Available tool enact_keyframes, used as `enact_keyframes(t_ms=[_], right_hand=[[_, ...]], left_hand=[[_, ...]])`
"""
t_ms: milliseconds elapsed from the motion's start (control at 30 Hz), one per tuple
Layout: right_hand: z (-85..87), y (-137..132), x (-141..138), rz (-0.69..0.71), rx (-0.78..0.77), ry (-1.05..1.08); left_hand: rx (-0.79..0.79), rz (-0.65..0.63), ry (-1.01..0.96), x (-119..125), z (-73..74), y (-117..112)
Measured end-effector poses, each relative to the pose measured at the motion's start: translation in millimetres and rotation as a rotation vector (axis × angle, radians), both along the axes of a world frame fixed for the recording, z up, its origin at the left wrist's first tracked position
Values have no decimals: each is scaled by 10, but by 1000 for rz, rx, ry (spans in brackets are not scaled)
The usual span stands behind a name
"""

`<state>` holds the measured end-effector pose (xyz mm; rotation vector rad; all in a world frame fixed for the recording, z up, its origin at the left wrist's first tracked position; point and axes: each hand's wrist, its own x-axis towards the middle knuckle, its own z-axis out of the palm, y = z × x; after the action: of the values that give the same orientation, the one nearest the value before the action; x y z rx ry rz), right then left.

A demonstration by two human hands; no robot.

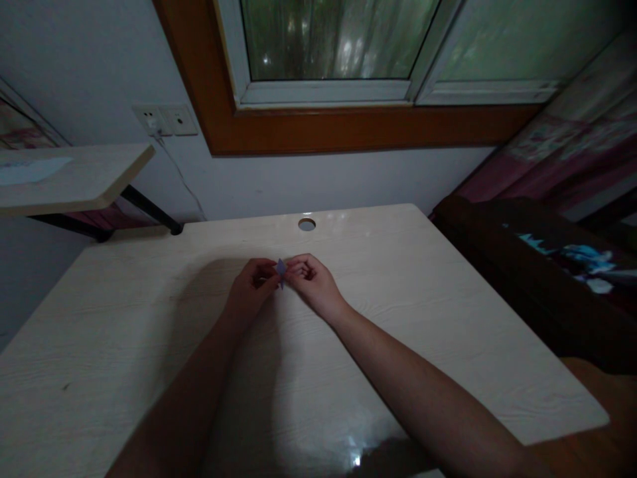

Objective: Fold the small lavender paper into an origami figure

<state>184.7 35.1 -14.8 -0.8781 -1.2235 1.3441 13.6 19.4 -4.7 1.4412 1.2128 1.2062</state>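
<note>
A small folded piece of purple paper is pinched between both my hands above the middle of a pale wooden desk. My left hand has its fingers curled and grips the paper's left side. My right hand pinches the right side with its fingertips, the other fingers bent inward. Most of the paper is hidden by my fingers.
A round cable hole sits near the desk's far edge. A second tabletop stands at the back left under a wall socket. A window is above; a dark bed frame runs along the right.
</note>
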Motion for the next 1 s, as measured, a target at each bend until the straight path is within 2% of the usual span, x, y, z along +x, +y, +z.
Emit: enact_keyframes(t_ms=[400,1000], right_hand=[[-14,-5,-1,4,53,-44],[-22,-5,2,40,44,-28]], left_hand=[[17,0,-108,5,17,9],[-1,-30,-106,-10,61,-9]])
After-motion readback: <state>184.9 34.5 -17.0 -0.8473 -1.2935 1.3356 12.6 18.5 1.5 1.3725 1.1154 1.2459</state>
